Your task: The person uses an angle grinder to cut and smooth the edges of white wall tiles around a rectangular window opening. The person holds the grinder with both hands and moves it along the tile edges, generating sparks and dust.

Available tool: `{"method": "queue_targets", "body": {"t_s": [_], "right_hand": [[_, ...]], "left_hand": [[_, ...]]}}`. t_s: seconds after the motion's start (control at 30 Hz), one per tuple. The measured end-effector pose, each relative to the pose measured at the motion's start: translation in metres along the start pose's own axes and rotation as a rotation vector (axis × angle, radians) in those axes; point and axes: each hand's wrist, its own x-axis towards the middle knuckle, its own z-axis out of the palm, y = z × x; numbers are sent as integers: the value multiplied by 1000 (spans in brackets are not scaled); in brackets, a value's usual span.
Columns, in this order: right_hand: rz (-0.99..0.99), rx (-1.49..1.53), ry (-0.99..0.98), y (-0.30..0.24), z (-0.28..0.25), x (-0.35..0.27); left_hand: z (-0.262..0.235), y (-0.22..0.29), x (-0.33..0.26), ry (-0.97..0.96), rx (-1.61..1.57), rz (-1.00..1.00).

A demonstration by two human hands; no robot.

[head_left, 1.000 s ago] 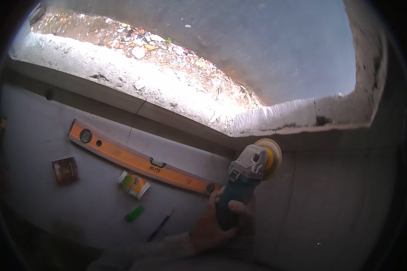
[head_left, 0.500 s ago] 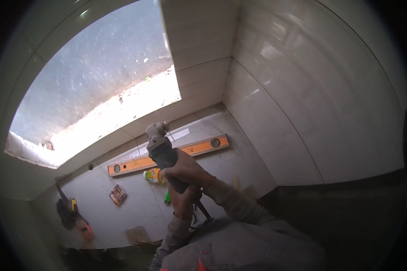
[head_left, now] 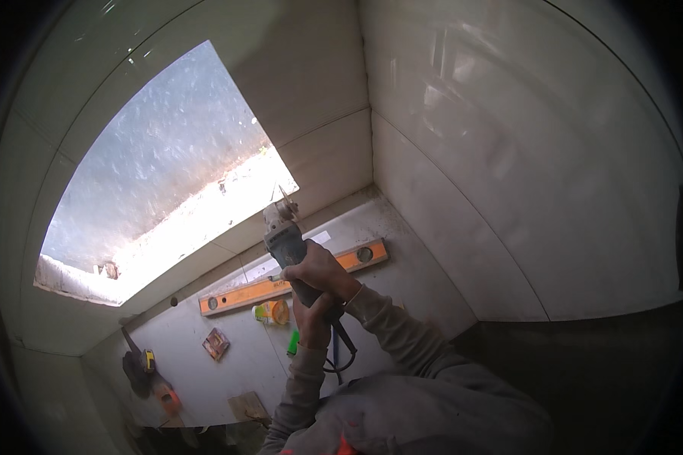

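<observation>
Both my hands are closed around a grey and dark angle grinder (head_left: 287,244). My right hand (head_left: 322,271) wraps the middle of its body, and my left hand (head_left: 315,326) grips lower down, near the cord end. The grinder's head points up, with its thin disc, seen edge-on, by the lower right corner of the bright window opening (head_left: 205,199). Whether the disc touches the tile edge I cannot tell. Below the head, an orange spirit level (head_left: 243,295) lies on the pale tiled surface, partly hidden by my hands. A black cord (head_left: 350,345) loops from the grinder's rear.
Left of my hands are an orange and white tub (head_left: 272,312), a green object (head_left: 293,343) and a small patterned box (head_left: 215,344). Farther left lie a yellow tape measure (head_left: 149,360) and an orange-handled tool (head_left: 168,399). A glossy tiled wall (head_left: 463,174) rises at right.
The grinder has come nearer the window opening's lower right corner, its disc now overlapping the bright area. The whole view has shifted and tilted. Both hands keep their grip.
</observation>
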Motion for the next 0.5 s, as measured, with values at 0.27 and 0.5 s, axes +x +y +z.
{"method": "queue_targets", "body": {"t_s": [0.27,0.5], "right_hand": [[59,-96,46,-6,-6,21],[105,-95,36,-12,-8,29]], "left_hand": [[-7,-8,26,-34,-111,12],[-10,-4,36,-10,-86,-51]]}}
